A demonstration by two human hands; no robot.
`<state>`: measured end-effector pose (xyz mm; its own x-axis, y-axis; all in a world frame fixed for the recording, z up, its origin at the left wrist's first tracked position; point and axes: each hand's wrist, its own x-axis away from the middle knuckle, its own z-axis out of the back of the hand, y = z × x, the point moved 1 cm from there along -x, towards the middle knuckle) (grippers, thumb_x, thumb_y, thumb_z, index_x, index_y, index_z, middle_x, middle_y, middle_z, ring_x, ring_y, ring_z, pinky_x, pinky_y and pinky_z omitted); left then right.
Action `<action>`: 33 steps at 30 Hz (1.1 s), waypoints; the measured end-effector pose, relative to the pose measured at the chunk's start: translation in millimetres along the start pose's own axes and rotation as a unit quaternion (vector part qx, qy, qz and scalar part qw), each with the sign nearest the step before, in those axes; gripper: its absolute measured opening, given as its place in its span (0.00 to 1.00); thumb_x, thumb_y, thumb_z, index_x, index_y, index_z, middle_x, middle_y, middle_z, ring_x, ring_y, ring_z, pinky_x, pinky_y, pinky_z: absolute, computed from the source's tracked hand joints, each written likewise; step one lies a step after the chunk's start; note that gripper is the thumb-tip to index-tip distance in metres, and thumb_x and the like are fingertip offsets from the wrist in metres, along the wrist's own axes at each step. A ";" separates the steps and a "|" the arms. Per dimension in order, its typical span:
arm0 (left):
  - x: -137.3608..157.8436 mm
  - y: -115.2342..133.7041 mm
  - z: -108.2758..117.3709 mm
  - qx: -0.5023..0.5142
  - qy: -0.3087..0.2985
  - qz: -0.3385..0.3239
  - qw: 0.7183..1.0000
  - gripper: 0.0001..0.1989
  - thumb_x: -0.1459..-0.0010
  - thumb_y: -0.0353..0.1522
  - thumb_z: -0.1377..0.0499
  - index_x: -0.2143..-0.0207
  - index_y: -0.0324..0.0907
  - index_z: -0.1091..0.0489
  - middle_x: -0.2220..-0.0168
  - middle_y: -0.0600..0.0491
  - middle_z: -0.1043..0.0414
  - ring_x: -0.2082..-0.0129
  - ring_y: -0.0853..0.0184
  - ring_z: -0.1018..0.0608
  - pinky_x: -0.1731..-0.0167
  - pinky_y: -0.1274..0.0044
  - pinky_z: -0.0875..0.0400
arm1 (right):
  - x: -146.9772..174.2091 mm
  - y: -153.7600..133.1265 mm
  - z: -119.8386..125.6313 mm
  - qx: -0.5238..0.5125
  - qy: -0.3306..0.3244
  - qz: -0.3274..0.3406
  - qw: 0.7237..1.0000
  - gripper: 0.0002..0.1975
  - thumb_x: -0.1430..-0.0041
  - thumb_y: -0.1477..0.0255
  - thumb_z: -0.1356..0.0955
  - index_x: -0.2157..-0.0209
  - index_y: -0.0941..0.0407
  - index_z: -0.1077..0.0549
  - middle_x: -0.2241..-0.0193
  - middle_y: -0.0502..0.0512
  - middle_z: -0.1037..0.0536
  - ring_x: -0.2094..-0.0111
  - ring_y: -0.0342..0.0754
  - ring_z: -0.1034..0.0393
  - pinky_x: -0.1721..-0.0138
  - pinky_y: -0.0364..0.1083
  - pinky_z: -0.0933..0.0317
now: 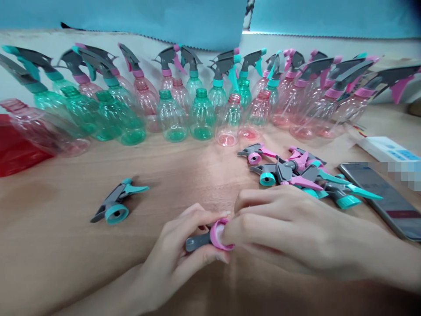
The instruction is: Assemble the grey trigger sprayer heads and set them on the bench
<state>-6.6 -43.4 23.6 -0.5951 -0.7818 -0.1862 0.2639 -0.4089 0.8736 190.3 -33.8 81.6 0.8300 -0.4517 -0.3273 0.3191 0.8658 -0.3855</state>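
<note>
My left hand [184, 245] is wrapped round a grey spray trigger head [198, 242] with a pink collar, its opening turned to the right. The fingertips of my right hand [279, 228] are closed at that opening, where a whitish bit shows inside the collar. Whether those fingers pinch anything is hidden. To the left lies a loose grey and teal spray head [115, 204]. Beyond my right hand, a pile of pink and teal spray heads [289, 169] rests on the table.
Behind stand rows of clear green bottles [201, 115] and pink bottles [228, 120], many capped with spray heads. A red bag [19, 147] is at far left. At right are a phone [384, 197] and a white box [388, 149] on the wooden table [59, 245].
</note>
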 end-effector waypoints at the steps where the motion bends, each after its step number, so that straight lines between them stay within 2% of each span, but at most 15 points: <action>1: -0.4 -0.4 0.0 0.010 0.000 0.004 1.000 0.06 0.44 0.34 0.40 0.64 0.44 0.32 0.67 0.57 0.32 0.69 0.71 0.30 0.70 0.81 0.37 | 0.4 0.8 -0.4 -0.005 0.002 0.004 1.000 0.12 0.37 0.80 0.43 0.68 0.59 0.30 0.74 0.49 0.28 0.73 0.42 0.43 0.75 0.42 0.49; 4: -1.4 -1.1 -0.5 0.037 -0.012 0.019 0.999 0.10 0.44 0.35 0.39 0.59 0.46 0.32 0.66 0.57 0.31 0.69 0.70 0.29 0.69 0.81 0.36 | 0.1 2.3 -0.6 -0.031 -0.007 0.012 0.999 0.12 0.38 0.81 0.43 0.67 0.58 0.30 0.73 0.47 0.28 0.73 0.42 0.45 0.74 0.42 0.49; 10: -1.3 -0.5 -1.6 0.057 -0.035 0.034 0.997 0.08 0.43 0.33 0.40 0.60 0.50 0.31 0.67 0.60 0.29 0.68 0.71 0.27 0.67 0.83 0.34 | -2.5 4.2 5.7 -0.047 -0.074 -0.012 0.996 0.07 0.40 0.81 0.38 0.66 0.57 0.31 0.67 0.48 0.26 0.66 0.41 0.39 0.62 0.40 0.45; 16: 2.6 -0.1 -1.3 0.042 -0.033 0.029 0.998 0.10 0.44 0.34 0.39 0.59 0.51 0.31 0.67 0.60 0.29 0.69 0.71 0.27 0.69 0.83 0.34 | -2.2 3.4 6.9 -0.074 -0.072 -0.037 0.994 0.07 0.42 0.80 0.36 0.64 0.56 0.29 0.69 0.45 0.28 0.65 0.39 0.38 0.65 0.38 0.46; 20: 3.1 -3.6 -3.9 0.049 -0.002 0.035 0.998 0.10 0.44 0.34 0.40 0.58 0.49 0.31 0.67 0.58 0.29 0.67 0.70 0.27 0.68 0.81 0.33 | -5.6 2.9 -4.7 -0.067 -0.018 -0.040 0.997 0.05 0.42 0.79 0.36 0.69 0.58 0.29 0.72 0.46 0.28 0.70 0.38 0.39 0.68 0.39 0.45; 24: 0.8 -3.7 -4.1 0.074 0.055 0.044 0.995 0.11 0.46 0.31 0.37 0.60 0.48 0.31 0.66 0.58 0.29 0.66 0.69 0.27 0.65 0.80 0.33 | -4.3 1.9 -8.7 -0.060 0.033 -0.105 0.992 0.03 0.41 0.77 0.35 0.69 0.59 0.31 0.72 0.47 0.29 0.70 0.37 0.37 0.69 0.37 0.45; 27: -1.9 3.7 0.0 0.124 0.079 0.069 0.987 0.15 0.50 0.32 0.34 0.60 0.49 0.33 0.65 0.58 0.28 0.64 0.68 0.25 0.64 0.80 0.32 | -0.4 -3.5 -1.7 -0.070 0.043 -0.142 0.986 0.03 0.40 0.73 0.35 0.66 0.58 0.32 0.68 0.48 0.28 0.66 0.38 0.34 0.67 0.37 0.42; 30: -3.8 13.3 3.6 0.191 0.050 0.129 0.972 0.22 0.54 0.31 0.32 0.58 0.48 0.38 0.66 0.58 0.27 0.65 0.68 0.24 0.69 0.82 0.32 | 2.5 -11.4 8.0 -0.076 0.035 -0.130 0.988 0.08 0.41 0.74 0.35 0.59 0.58 0.32 0.59 0.50 0.29 0.58 0.38 0.34 0.58 0.36 0.40; 33: -3.1 19.1 1.7 0.238 0.017 0.181 0.954 0.26 0.56 0.29 0.32 0.58 0.47 0.41 0.67 0.59 0.27 0.66 0.67 0.24 0.71 0.81 0.33 | 6.0 -19.1 13.6 -0.083 0.008 -0.115 0.990 0.17 0.43 0.76 0.34 0.52 0.57 0.34 0.50 0.50 0.32 0.50 0.37 0.38 0.50 0.35 0.44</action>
<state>-1.0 -48.0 41.7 -0.5032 -0.8495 0.1583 0.0679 0.1437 0.9873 195.4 -50.1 98.8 0.7360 -0.6374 -0.2280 0.4179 0.6928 -0.5876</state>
